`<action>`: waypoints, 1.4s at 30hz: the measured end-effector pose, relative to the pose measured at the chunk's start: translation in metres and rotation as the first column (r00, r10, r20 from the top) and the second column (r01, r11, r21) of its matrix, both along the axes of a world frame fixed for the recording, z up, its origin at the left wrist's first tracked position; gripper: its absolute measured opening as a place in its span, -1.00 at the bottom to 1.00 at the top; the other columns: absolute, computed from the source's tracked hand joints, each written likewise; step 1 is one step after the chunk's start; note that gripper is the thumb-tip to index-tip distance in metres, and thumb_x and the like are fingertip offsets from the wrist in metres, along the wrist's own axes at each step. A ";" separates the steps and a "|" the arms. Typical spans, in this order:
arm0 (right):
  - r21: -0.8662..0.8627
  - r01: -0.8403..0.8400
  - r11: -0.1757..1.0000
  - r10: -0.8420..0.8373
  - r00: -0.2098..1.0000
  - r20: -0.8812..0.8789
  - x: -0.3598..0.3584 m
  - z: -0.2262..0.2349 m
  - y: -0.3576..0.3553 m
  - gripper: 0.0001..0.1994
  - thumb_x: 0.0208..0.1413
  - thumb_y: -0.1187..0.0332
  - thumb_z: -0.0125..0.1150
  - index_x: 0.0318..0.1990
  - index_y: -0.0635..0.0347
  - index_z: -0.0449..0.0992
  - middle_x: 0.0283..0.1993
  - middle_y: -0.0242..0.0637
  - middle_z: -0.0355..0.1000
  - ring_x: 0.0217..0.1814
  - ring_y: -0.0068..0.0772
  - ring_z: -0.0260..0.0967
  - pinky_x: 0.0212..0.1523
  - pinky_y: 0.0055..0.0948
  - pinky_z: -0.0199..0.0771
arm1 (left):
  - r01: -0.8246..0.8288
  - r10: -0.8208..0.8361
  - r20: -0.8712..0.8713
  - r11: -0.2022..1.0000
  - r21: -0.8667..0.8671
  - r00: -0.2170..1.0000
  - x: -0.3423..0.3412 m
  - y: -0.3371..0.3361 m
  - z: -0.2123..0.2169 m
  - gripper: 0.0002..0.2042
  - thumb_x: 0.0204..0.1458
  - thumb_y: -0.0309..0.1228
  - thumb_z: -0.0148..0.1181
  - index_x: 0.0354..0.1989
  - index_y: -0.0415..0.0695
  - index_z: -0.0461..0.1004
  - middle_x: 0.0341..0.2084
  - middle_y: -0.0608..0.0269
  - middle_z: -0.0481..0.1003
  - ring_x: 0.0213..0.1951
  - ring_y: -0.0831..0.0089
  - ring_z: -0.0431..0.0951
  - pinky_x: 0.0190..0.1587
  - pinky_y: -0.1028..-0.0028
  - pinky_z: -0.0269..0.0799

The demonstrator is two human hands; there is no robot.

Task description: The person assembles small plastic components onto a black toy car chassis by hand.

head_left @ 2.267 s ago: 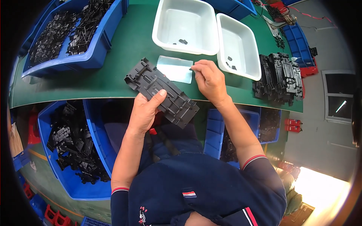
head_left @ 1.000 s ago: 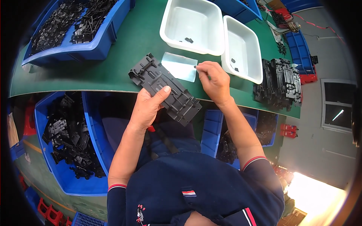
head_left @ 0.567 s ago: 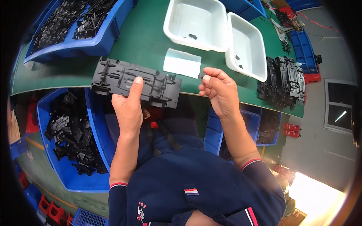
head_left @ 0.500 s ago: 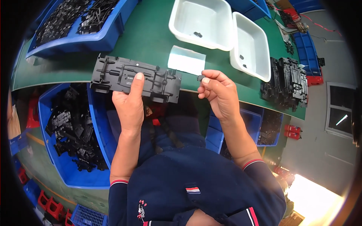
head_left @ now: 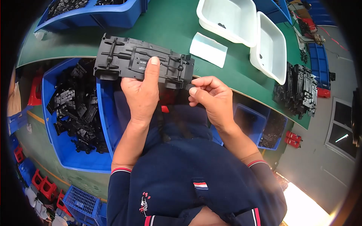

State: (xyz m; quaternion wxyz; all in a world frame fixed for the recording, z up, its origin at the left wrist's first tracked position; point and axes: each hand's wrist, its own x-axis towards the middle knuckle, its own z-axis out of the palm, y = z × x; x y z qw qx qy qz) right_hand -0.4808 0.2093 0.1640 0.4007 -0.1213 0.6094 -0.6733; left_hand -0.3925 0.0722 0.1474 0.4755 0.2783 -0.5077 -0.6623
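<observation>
My left hand (head_left: 141,88) grips a black plastic toy car chassis (head_left: 126,56) by its near long edge, thumb on top and fingers hidden beneath. Molded axles and shafts show on its upturned face. At the chassis's right end, my right hand (head_left: 211,96) pinches a small black plastic piece (head_left: 189,86) between thumb and forefinger. This piece is at the chassis's near right corner; whether it touches cannot be told.
Two white tubs (head_left: 250,37) with small black pieces and a white sheet (head_left: 208,51) lie on the green table (head_left: 169,22). Stacked black chassis (head_left: 298,88) stand at the right. A blue bin (head_left: 81,162) of black parts sits below left, another blue bin (head_left: 124,17) at the far left.
My right hand has brought the small piece to the chassis's right end. The chassis has come up closer to the view, and the whole view has shifted.
</observation>
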 end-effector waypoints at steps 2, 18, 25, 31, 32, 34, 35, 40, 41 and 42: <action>-0.001 -0.008 1.000 0.008 1.000 -0.027 0.003 -0.003 -0.001 -0.84 -0.02 0.57 0.22 -0.25 0.34 0.45 -0.42 -0.30 0.45 -0.45 -0.55 0.43 -0.44 -0.56 0.53 | 0.008 -0.006 0.055 0.999 -0.047 0.998 0.002 0.001 0.002 -0.94 0.08 -0.51 0.15 -0.36 -0.23 0.43 -0.44 0.43 0.45 -0.40 0.70 0.37 -0.30 0.63 0.31; 0.032 0.033 0.999 -0.029 0.994 -0.109 0.006 -0.012 -0.004 -0.84 -0.04 0.60 0.23 -0.28 0.31 0.43 -0.44 -0.32 0.44 -0.47 -0.59 0.41 -0.46 -0.59 0.51 | 0.002 0.006 0.057 0.991 -0.130 0.998 0.000 0.009 0.002 -0.95 0.07 -0.53 0.14 -0.35 -0.26 0.44 -0.43 0.41 0.47 -0.40 0.68 0.39 -0.31 0.62 0.33; 0.036 0.040 0.999 -0.036 0.994 -0.104 0.006 -0.011 -0.004 -0.85 -0.04 0.61 0.22 -0.29 0.31 0.43 -0.44 -0.32 0.44 -0.48 -0.60 0.41 -0.46 -0.60 0.51 | 0.041 -0.033 0.056 0.988 -0.146 0.998 0.001 0.011 0.001 -0.95 0.07 -0.55 0.16 -0.31 -0.25 0.47 -0.39 0.40 0.48 -0.36 0.70 0.39 -0.26 0.64 0.32; 0.051 0.042 0.998 -0.036 0.993 -0.112 0.005 -0.013 -0.004 -0.85 -0.05 0.61 0.23 -0.30 0.31 0.42 -0.45 -0.33 0.44 -0.48 -0.60 0.40 -0.47 -0.61 0.49 | 0.033 -0.025 0.054 0.988 -0.150 0.998 0.000 0.011 0.000 -0.95 0.07 -0.55 0.16 -0.32 -0.24 0.47 -0.40 0.40 0.47 -0.37 0.70 0.39 -0.27 0.65 0.32; 0.052 0.042 0.998 -0.036 0.993 -0.112 0.005 -0.012 -0.005 -0.85 -0.05 0.61 0.23 -0.30 0.31 0.42 -0.45 -0.33 0.44 -0.48 -0.60 0.40 -0.47 -0.61 0.49 | 0.031 -0.024 0.053 0.990 -0.141 0.998 0.000 0.011 0.000 -0.95 0.07 -0.55 0.16 -0.33 -0.24 0.46 -0.40 0.40 0.47 -0.37 0.70 0.39 -0.28 0.65 0.32; 0.070 0.043 0.997 -0.034 0.990 -0.134 0.005 -0.013 -0.005 -0.86 -0.05 0.61 0.22 -0.30 0.31 0.42 -0.46 -0.33 0.44 -0.49 -0.61 0.40 -0.47 -0.61 0.49 | 0.027 -0.019 0.051 0.989 -0.146 0.998 0.000 0.012 0.002 -0.96 0.07 -0.55 0.17 -0.33 -0.24 0.47 -0.41 0.40 0.47 -0.38 0.70 0.39 -0.28 0.65 0.32; 0.070 0.043 0.997 -0.033 0.990 -0.134 0.005 -0.013 -0.005 -0.86 -0.05 0.61 0.22 -0.30 0.31 0.42 -0.46 -0.33 0.44 -0.49 -0.61 0.40 -0.47 -0.61 0.49 | 0.022 -0.015 0.049 0.988 -0.152 0.999 0.000 0.013 0.002 -0.96 0.07 -0.55 0.17 -0.34 -0.24 0.47 -0.41 0.40 0.48 -0.38 0.71 0.39 -0.29 0.65 0.32; 0.086 0.037 0.996 -0.026 0.993 -0.118 0.004 -0.013 -0.007 -0.87 -0.05 0.61 0.22 -0.32 0.30 0.42 -0.47 -0.33 0.43 -0.50 -0.61 0.39 -0.49 -0.62 0.48 | 0.004 0.022 0.118 0.975 -0.223 0.993 0.000 0.013 -0.001 -0.92 0.06 -0.52 0.16 -0.33 -0.28 0.48 -0.45 0.37 0.51 -0.41 0.67 0.44 -0.32 0.61 0.37; 0.087 0.036 0.996 -0.026 0.993 -0.118 0.003 -0.013 -0.007 -0.87 -0.05 0.61 0.22 -0.32 0.30 0.42 -0.47 -0.33 0.43 -0.50 -0.61 0.39 -0.49 -0.62 0.48 | 0.003 0.026 0.116 0.971 -0.239 0.993 0.000 0.013 0.000 -0.92 0.06 -0.52 0.16 -0.34 -0.28 0.48 -0.46 0.37 0.52 -0.42 0.67 0.44 -0.33 0.61 0.37; 0.077 0.041 0.996 -0.033 0.994 -0.106 0.003 -0.013 -0.007 -0.87 -0.05 0.61 0.22 -0.33 0.30 0.42 -0.47 -0.33 0.43 -0.51 -0.62 0.39 -0.49 -0.62 0.48 | 0.003 0.026 0.116 0.971 -0.238 0.993 0.000 0.013 0.000 -0.92 0.06 -0.52 0.16 -0.34 -0.28 0.48 -0.46 0.37 0.52 -0.42 0.67 0.44 -0.33 0.61 0.37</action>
